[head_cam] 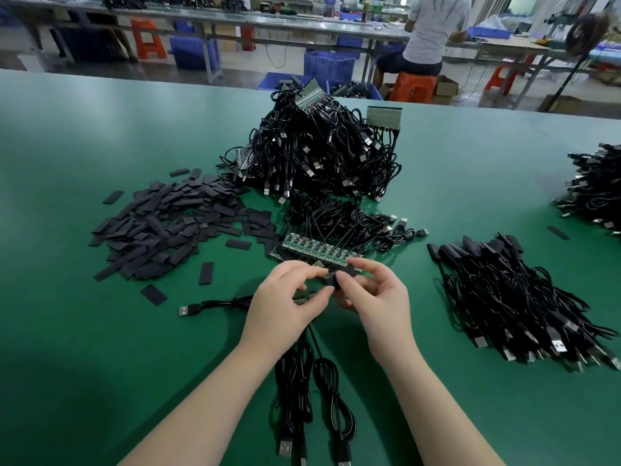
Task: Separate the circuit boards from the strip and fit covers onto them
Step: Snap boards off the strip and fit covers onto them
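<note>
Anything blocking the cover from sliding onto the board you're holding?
Nothing visible does. The right hand pinches the black cover right against the board end held by the left hand.

Green worktable (100,331), long benches (235,25) behind, orange stools (411,87), blue crates (329,63)

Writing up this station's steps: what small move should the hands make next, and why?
Probably slide the black cover further along the circuit board: the right hand pinches the cover, the left hand holds the board, and green still shows at its mouth.
</note>
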